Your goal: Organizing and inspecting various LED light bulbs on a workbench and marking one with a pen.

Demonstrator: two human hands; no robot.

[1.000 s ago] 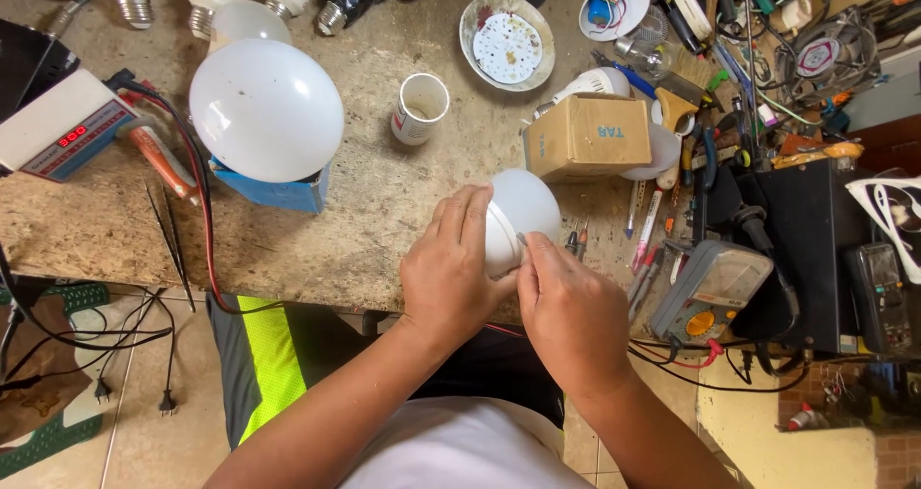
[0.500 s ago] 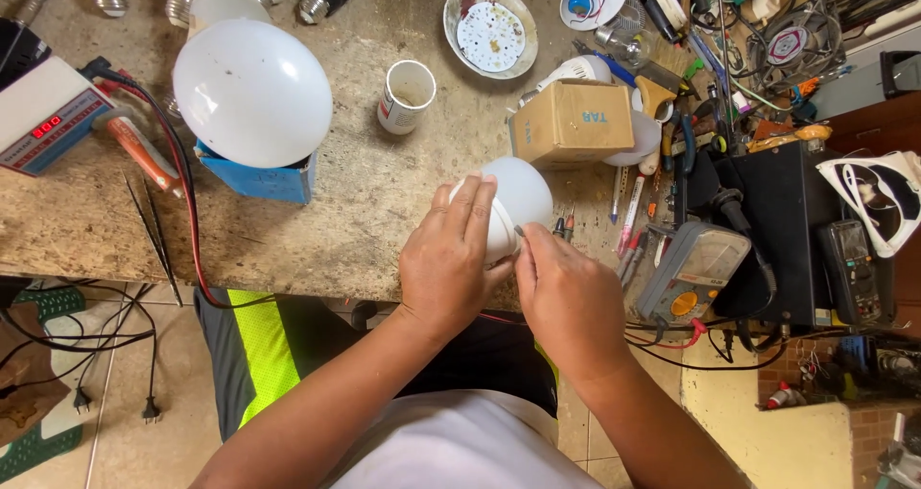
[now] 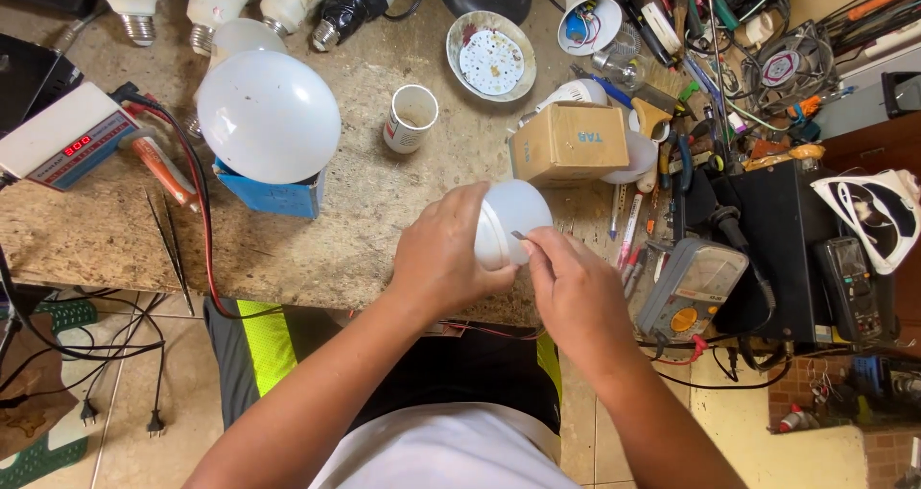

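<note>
Right hand (image 3: 576, 292) now pinching a thin tool (image 3: 519, 236) against the white bulb (image 3: 513, 222), left hand (image 3: 446, 259) wrapped around it.

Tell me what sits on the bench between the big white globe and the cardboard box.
A small white cup, standing upright and open-topped, seen in the head view; bare benchtop around it.

The left hand (image 3: 443, 259) wraps around the white bulb (image 3: 513, 220), covering most of its near side, and the thin metal tool (image 3: 519, 236) pinched in the right hand (image 3: 576, 292) is too small to identify (only a short tip shows). The spare bulbs (image 3: 216, 0) at the top are cut off by the picture's edge. The heap of tools (image 3: 700, 28) at the top right is too tangled to sort.
</note>
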